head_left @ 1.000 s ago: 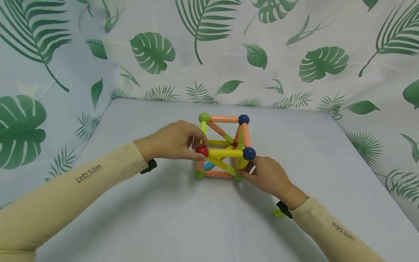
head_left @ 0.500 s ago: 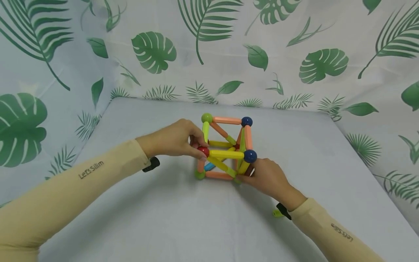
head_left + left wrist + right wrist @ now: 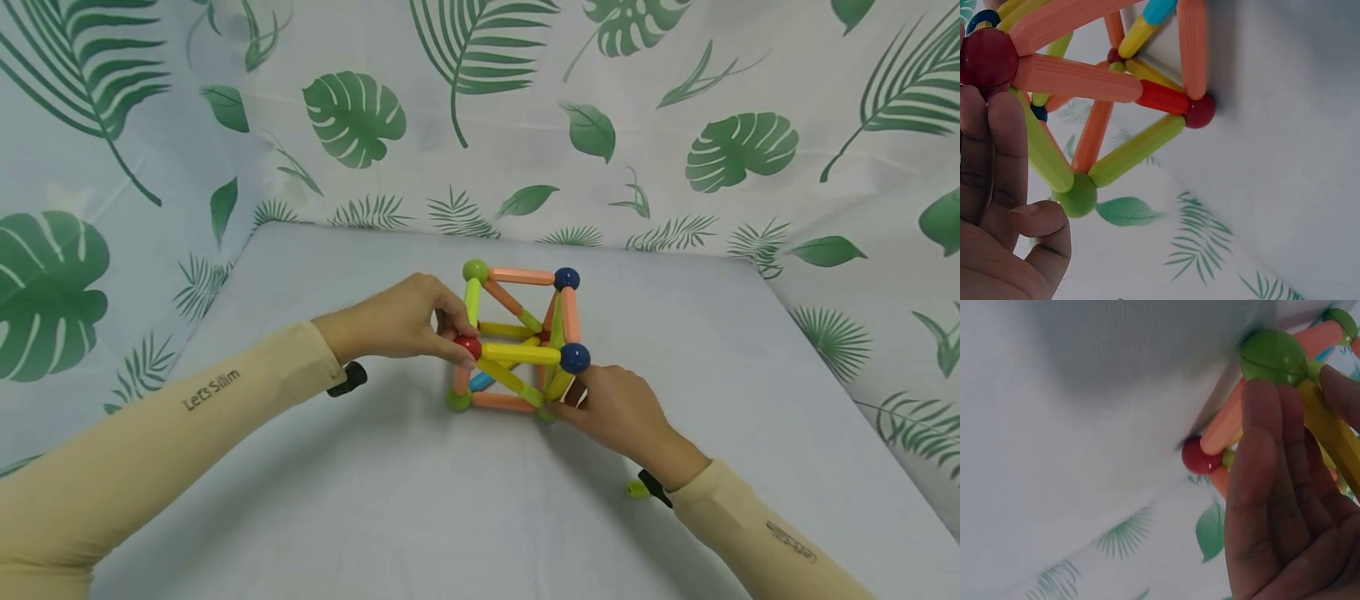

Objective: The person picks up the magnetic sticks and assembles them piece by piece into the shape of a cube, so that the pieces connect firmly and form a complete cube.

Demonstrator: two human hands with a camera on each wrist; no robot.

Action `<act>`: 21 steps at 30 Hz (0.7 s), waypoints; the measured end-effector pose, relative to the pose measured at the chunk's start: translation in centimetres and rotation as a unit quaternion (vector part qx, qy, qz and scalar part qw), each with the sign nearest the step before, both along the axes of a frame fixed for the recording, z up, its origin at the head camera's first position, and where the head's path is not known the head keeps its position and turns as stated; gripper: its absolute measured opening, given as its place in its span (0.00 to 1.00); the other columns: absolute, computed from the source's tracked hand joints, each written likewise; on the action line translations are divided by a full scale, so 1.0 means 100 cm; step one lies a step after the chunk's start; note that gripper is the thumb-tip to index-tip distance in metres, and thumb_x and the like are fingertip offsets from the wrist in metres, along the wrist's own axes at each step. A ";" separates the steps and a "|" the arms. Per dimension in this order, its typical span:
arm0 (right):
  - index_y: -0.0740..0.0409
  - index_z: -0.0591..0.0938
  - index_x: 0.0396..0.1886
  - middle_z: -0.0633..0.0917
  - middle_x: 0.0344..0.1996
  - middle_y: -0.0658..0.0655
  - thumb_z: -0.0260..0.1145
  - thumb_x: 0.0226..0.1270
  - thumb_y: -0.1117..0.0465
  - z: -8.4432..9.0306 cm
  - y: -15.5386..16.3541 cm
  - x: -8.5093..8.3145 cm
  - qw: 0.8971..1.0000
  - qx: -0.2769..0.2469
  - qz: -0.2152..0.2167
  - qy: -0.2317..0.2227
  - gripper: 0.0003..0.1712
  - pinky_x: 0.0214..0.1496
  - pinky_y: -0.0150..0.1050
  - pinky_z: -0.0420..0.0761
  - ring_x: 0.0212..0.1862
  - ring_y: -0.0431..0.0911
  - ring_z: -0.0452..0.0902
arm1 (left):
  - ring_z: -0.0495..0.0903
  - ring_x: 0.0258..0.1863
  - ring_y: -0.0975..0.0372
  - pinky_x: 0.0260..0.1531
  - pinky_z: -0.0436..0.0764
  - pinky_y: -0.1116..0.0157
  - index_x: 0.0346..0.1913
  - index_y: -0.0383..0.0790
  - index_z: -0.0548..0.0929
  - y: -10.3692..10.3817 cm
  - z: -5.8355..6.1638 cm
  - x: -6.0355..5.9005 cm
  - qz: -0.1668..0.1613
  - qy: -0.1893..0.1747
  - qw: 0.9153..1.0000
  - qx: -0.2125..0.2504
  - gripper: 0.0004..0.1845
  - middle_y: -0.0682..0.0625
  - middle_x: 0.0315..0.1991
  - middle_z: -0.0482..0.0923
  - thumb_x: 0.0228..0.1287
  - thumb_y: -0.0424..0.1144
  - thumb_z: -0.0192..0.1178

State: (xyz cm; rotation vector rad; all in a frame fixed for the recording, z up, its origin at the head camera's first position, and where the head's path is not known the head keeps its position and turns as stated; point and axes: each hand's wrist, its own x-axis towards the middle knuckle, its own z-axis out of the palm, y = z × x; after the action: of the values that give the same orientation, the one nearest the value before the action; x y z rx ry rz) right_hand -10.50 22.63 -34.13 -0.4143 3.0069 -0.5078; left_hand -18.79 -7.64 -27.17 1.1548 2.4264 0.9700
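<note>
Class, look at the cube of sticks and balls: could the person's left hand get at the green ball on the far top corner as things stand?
Probably yes. The left hand grips the red ball at the near top corner, and the green ball sits just beyond it on the same side, joined by a lime stick. Nothing lies between them.

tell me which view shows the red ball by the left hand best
The head view: the red ball sits whole at the cube's near top corner, left hand fingers on it. Left wrist shows it cropped at the edge; right wrist doesn't show it.
</note>
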 end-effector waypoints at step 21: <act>0.41 0.80 0.28 0.76 0.29 0.40 0.81 0.48 0.64 0.007 0.063 0.041 0.971 0.130 0.074 -0.184 0.17 0.35 0.41 0.76 0.30 0.40 0.70 | 0.75 0.35 0.60 0.33 0.77 0.63 0.35 0.47 0.89 0.005 0.006 -0.002 -0.002 0.002 0.999 -0.041 0.11 0.54 0.26 0.79 0.54 0.47 0.79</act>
State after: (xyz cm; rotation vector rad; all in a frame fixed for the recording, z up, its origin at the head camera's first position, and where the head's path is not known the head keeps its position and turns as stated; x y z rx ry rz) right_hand -6.36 28.91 -33.42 -0.4612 2.6104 -0.1522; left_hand -19.00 -7.17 -26.52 1.1342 2.4425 0.8601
